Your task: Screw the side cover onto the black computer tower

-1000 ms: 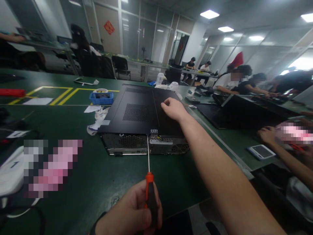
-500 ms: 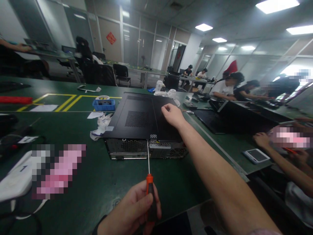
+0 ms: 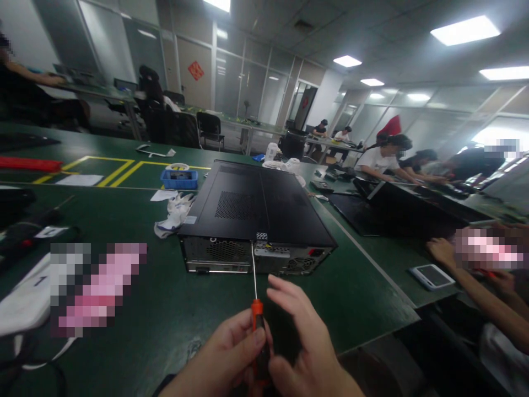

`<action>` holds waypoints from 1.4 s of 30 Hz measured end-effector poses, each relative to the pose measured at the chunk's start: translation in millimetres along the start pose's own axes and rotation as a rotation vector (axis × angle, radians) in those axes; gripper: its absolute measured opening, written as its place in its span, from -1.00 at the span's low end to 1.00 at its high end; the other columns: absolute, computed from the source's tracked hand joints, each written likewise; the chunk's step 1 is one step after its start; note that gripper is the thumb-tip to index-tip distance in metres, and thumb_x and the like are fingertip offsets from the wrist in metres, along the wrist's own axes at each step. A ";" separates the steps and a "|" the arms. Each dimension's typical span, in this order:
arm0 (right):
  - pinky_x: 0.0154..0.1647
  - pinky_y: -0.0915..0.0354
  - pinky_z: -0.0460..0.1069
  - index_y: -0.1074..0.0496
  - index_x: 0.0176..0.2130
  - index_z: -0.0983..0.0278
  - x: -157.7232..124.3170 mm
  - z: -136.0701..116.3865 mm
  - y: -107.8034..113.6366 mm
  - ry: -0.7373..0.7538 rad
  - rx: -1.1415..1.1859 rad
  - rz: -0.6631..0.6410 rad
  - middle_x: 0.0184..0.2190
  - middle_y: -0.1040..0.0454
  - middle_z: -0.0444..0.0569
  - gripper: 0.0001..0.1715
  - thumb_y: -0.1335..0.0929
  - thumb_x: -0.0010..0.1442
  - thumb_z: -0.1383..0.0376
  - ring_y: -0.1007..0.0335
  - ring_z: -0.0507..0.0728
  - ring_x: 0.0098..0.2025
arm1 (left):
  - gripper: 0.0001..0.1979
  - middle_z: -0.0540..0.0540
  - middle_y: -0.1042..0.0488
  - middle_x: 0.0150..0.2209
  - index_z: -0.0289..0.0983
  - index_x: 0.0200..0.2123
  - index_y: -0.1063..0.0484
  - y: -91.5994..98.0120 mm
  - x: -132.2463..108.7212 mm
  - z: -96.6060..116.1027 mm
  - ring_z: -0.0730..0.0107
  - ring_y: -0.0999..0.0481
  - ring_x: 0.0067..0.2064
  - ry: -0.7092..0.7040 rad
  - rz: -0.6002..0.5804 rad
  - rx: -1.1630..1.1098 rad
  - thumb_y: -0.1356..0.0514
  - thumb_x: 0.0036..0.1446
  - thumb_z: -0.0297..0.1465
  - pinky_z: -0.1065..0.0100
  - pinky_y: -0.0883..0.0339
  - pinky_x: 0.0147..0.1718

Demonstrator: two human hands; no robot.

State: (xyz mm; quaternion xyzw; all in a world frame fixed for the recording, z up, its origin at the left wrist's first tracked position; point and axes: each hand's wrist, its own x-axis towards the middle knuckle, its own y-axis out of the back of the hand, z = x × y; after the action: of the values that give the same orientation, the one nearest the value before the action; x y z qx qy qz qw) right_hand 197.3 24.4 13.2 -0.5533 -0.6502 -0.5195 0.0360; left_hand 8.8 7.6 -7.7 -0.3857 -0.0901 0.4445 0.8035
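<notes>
A black desktop computer case (image 3: 256,207) lies flat on the green table (image 3: 165,309), its rear panel facing me. My left hand (image 3: 223,358) grips the orange-and-black handle of a screwdriver (image 3: 256,309); the thin shaft runs up to a point near the top edge of the rear panel. My right hand (image 3: 306,342) is beside the handle, fingers spread, its lower fingers close to or touching the handle.
White gloves (image 3: 176,212) and a blue parts tray (image 3: 179,178) lie left of the case. A phone (image 3: 432,275) and a co-worker's arm (image 3: 467,281) are at the right. Another open case (image 3: 397,207) sits beyond. More people work at far tables.
My right hand has left the top of the case and come back to the screwdriver handle. The view tilted up slightly. The screwdriver stays at the rear panel.
</notes>
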 end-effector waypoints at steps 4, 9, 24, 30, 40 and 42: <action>0.19 -0.50 0.19 -0.19 0.41 0.17 -26.2 -0.7 -22.0 0.028 -0.066 -0.048 0.31 -0.42 0.23 0.24 -0.46 0.01 -0.40 -0.47 0.39 0.28 | -0.42 -0.04 -0.51 -0.34 -0.25 -0.07 -0.52 -5.7 0.3 4.3 0.49 -0.47 -0.40 0.019 0.027 0.053 -0.48 0.03 0.04 0.49 -0.30 -0.44; 0.12 -0.54 0.12 -0.13 0.40 0.24 -16.3 -13.3 -38.2 0.086 -0.045 0.087 0.10 -0.57 0.18 -0.08 -0.40 0.27 -0.10 -0.58 0.28 0.12 | -0.44 -0.06 -0.49 -0.34 -0.30 -0.11 -0.58 -14.4 -3.5 14.5 0.49 -0.42 -0.36 -0.027 0.033 0.130 -0.45 0.07 0.06 0.46 -0.31 -0.33; -0.02 -0.57 0.08 -0.28 0.25 0.16 -4.3 -39.2 -35.7 -0.053 0.018 0.186 -0.05 -0.62 0.03 -0.49 -0.28 0.35 0.32 -0.61 0.17 -0.06 | -0.49 0.03 -0.41 -0.45 -0.29 -0.31 -0.49 -4.5 -9.0 24.8 0.51 -0.29 -0.45 -0.138 0.215 0.432 -0.29 0.24 0.10 0.43 -0.21 -0.39; -0.02 -0.57 0.03 -0.32 0.21 0.14 -5.6 -38.5 -33.3 -0.062 0.002 0.209 -0.06 -0.63 -0.01 -0.54 -0.27 0.35 0.36 -0.62 0.13 -0.07 | -0.49 0.02 -0.44 -0.41 -0.29 -0.31 -0.48 8.1 -10.3 29.9 0.56 -0.29 -0.48 -0.156 0.309 0.485 -0.33 0.19 0.09 0.44 -0.16 -0.45; -0.13 -0.59 0.04 -0.25 0.33 0.11 -34.6 -15.9 -30.6 -0.225 0.113 0.360 -0.08 -0.60 0.05 -0.45 -0.28 0.40 0.36 -0.64 0.14 -0.14 | -0.42 0.01 -0.45 -0.37 -0.25 -0.17 -0.44 35.9 -8.9 60.1 0.37 -0.43 -0.36 -0.564 0.842 0.615 -0.44 -0.01 0.08 0.35 -0.35 -0.38; -0.22 -0.56 0.01 -0.16 0.40 0.16 -29.9 0.2 -16.5 -0.373 0.081 0.418 -0.13 -0.60 0.03 -0.38 -0.31 0.43 0.27 -0.61 0.11 -0.23 | -0.43 -0.06 -0.48 -0.23 -0.25 -0.10 -0.41 46.4 -6.0 69.1 0.29 -0.50 -0.23 -0.721 1.001 0.696 -0.43 0.02 0.03 0.29 -0.43 -0.24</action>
State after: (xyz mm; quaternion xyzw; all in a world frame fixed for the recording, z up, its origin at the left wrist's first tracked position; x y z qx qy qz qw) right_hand 196.4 6.6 -16.0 -0.7595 -0.5375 -0.3637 0.0443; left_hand -58.3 54.5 8.4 0.0695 -0.0154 0.8635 0.4994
